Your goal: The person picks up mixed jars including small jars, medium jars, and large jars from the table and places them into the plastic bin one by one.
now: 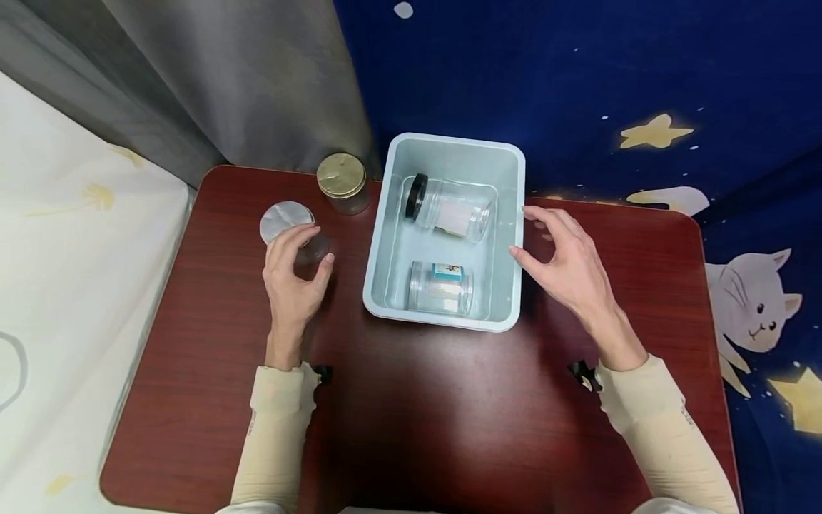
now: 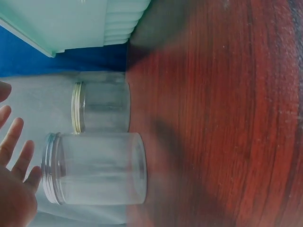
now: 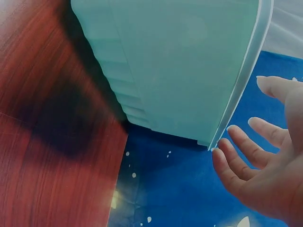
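My left hand (image 1: 292, 275) hovers with spread, relaxed fingers beside a clear jar with a silver lid (image 1: 285, 220); the left wrist view shows this jar (image 2: 97, 168) upright, fingers near its lid. Just behind it stands another clear jar with a gold lid (image 1: 342, 175). My right hand (image 1: 568, 260) is at the right rim of a pale blue plastic bin (image 1: 521, 285), thumb and fingers apart, fingertips right at the rim. Inside the bin lie a clear jar with a black lid (image 1: 449, 207) and a clear jar with a blue label (image 1: 439, 289), both on their sides.
Everything stands on a dark red wooden table (image 1: 437, 414). A grey curtain (image 1: 257, 86) and a blue curtain with stars (image 1: 578, 86) hang along the back edge. White patterned cloth (image 1: 64, 285) lies beyond the left edge.
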`<state>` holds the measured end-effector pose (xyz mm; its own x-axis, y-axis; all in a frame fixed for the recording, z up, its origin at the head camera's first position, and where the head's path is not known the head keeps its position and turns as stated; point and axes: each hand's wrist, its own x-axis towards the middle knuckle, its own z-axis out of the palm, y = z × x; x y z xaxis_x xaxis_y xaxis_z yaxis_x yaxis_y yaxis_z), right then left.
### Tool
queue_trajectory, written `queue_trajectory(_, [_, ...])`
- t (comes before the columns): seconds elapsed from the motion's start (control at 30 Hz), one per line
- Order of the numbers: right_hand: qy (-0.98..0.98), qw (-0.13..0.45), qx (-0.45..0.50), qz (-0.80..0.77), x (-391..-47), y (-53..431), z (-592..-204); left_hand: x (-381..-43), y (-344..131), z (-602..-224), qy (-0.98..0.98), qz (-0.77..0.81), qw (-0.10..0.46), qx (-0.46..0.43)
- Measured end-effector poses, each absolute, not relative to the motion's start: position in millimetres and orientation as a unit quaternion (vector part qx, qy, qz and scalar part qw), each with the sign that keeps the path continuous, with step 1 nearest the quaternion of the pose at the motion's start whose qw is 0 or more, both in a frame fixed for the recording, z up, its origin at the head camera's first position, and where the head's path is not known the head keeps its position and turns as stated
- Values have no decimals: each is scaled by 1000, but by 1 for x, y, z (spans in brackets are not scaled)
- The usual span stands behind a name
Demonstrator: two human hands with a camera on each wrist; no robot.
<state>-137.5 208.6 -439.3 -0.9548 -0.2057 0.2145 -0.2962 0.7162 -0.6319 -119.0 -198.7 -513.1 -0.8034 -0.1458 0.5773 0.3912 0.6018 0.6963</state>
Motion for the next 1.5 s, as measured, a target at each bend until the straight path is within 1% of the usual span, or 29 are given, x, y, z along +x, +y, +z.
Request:
queue_trajectory(0.1, [-920,60,135,362,-137,209,-441,-118,-197,-509,-838,-442,312,-68])
queue_trajectory(0.33, [-917,53,126,375,-134,210,-446,-115,-188,-486,-817,-465,332,-77])
queue_trajectory(0.43, [-915,39,116,384,-131,210,-449,-114,-187,-483,-814,-464,342,-76])
queue_trajectory(0.6, [-908,16,99,407,-127,208,-456,-114,-188,-486,-811,-456,358,-73])
queue_trajectory(0.9, [-900,10,91,427,-123,209,-462,-114,-194,-490,-818,-438,371,-36])
queue_trajectory(1.03, [-898,2,96,429,-123,209,-464,-115,-196,-493,-819,-436,372,-23])
queue_trajectory(1.33, [-882,-40,80,463,-121,210,-469,-121,-200,-499,-815,-441,373,-37])
queue_trajectory(1.5, [-872,-45,79,480,-121,209,-472,-123,-202,-504,-818,-441,367,-21])
